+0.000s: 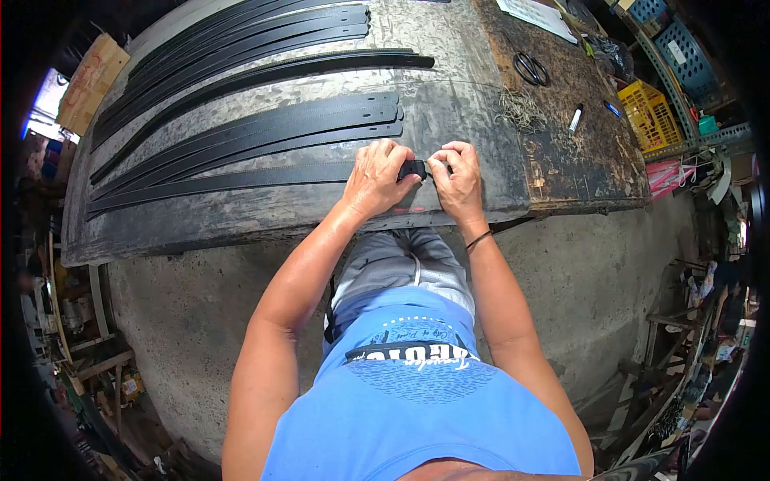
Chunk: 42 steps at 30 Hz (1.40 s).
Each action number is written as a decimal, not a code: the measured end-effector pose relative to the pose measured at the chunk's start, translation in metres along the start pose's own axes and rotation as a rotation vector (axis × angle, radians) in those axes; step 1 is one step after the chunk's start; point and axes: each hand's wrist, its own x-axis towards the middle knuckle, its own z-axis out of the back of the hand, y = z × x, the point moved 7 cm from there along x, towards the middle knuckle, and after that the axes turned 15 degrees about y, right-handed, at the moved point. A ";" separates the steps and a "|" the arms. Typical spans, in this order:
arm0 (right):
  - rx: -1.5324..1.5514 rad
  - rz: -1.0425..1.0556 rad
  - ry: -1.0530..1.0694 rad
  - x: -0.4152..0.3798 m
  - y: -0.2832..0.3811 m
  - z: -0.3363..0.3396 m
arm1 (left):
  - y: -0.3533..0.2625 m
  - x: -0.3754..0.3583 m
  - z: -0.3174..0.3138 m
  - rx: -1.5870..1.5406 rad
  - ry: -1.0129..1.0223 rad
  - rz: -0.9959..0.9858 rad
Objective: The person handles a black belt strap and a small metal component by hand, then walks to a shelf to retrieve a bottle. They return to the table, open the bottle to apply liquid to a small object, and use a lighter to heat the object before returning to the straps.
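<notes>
My left hand point(374, 178) grips the end of a long black strap point(265, 178) near the table's front edge. The strap end is bent up between thumb and fingers, and the rest trails left along the tabletop. Close beside it, my right hand point(457, 183) is closed in a pinch at the tip of the strap. What its fingers pinch is too small to make out. Just beyond my hands lies a fan of black straps point(321, 120) with slots punched in their ends.
More black straps point(289, 36) lie farther back on the worn table point(457, 96). To the right are a tangle of threads point(521, 111), black scissors point(531, 69), a marker point(576, 118), a blue pen point(613, 110) and papers point(539, 16). A yellow crate point(651, 116) stands beyond the table's right edge.
</notes>
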 end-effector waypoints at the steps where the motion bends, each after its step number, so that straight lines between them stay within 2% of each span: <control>1: 0.000 0.001 0.001 0.000 0.000 0.000 | 0.000 0.000 0.000 0.000 -0.001 0.001; 10: 0.029 -0.011 0.001 0.000 -0.003 0.000 | 0.000 0.001 0.000 0.012 0.010 0.009; 13: 0.223 -0.152 -0.122 -0.003 -0.020 0.008 | -0.001 0.002 0.004 -0.002 -0.021 -0.026; 15: 0.281 -0.148 -0.164 -0.004 -0.028 0.010 | -0.006 0.006 0.003 0.025 0.118 -0.020; 19: 0.381 -0.170 -0.218 -0.006 -0.034 0.015 | -0.005 0.012 0.000 0.080 0.207 -0.091; 25: 0.492 -0.224 -0.242 -0.006 -0.051 0.012 | -0.002 0.017 0.005 0.031 0.172 -0.150; 28: 0.526 -0.224 -0.252 -0.003 -0.049 0.015 | 0.009 0.020 0.019 0.168 0.017 -0.218; 31: 0.575 -0.230 -0.259 -0.004 -0.052 0.012 | 0.022 0.028 0.042 0.303 -0.045 -0.255; 32: 0.610 -0.223 -0.276 -0.004 -0.054 0.012 | 0.033 0.032 0.039 0.389 0.014 -0.178; 34: 0.608 -0.219 -0.267 -0.003 -0.056 0.012 | 0.032 0.031 0.041 0.462 -0.080 -0.192; 36: 0.662 -0.242 -0.327 -0.006 -0.057 0.014 | 0.012 0.022 0.031 0.408 -0.027 -0.120; 38: 0.732 -0.237 -0.370 -0.010 -0.065 0.013 | -0.007 0.003 -0.015 0.352 0.387 -0.010; 39: 0.770 -0.238 -0.382 -0.010 -0.067 0.012 | -0.028 -0.005 -0.022 0.293 0.507 -0.040; 40: 0.805 -0.243 -0.391 -0.013 -0.069 0.011 | -0.048 -0.022 -0.029 0.201 0.444 -0.200; 42: 0.791 -0.230 -0.378 -0.013 -0.068 0.011 | -0.083 -0.044 -0.039 0.063 0.491 -0.361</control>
